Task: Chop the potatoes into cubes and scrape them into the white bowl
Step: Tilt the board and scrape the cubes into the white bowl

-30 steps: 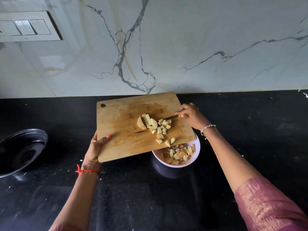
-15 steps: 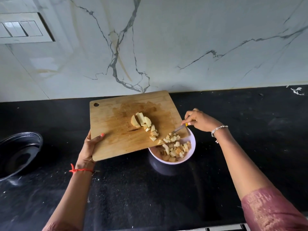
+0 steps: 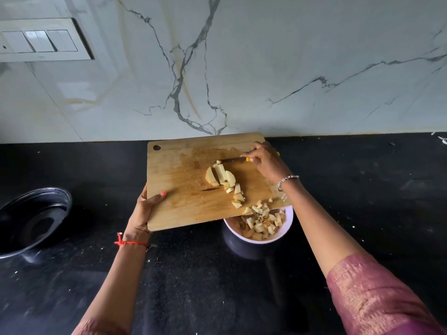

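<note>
**Fingers [image 3: 250, 154] round knife [image 3: 232, 160], board [image 3: 183, 180] tipped over white bowl [image 3: 289, 221]**

Pinching the knife's yellow handle w/ right hand [image 3: 264, 163], fingers curled tight, forefinger stretched toward the blade. Laying the blade low across the board's far part, tip touching a small potato bit just beyond the big pieces.

Gripping the board's near-left edge w/ left hand [image 3: 142, 213]: thumb on top, painted nail showing, other fingers hidden underneath. Holding the board up off the counter [image 3: 193, 286], near-right corner over the bowl's far rim.

On the board: potato slabs [image 3: 219, 176] approx. mid-board, uncut & leaning together; a loose line of potato cubes [image 3: 238, 197] trailing from them toward the low corner; a cluster right at the board's edge above the bowl. In the bowl: a heap of cubes, some browner.

Bowl on the black counter, right of centre, btwn the two forearms.

Further out: silver bracelet [image 3: 286, 180] on right wrist, red thread [image 3: 129, 243] on left wrist, pink sleeve [image 3: 377, 298] on right arm. Black dish [image 3: 33, 218] at the counter's left edge, well apart from the board. Behind: veined marble wall [image 3: 290, 68], white switch plate [image 3: 41, 41] upper left.
</note>
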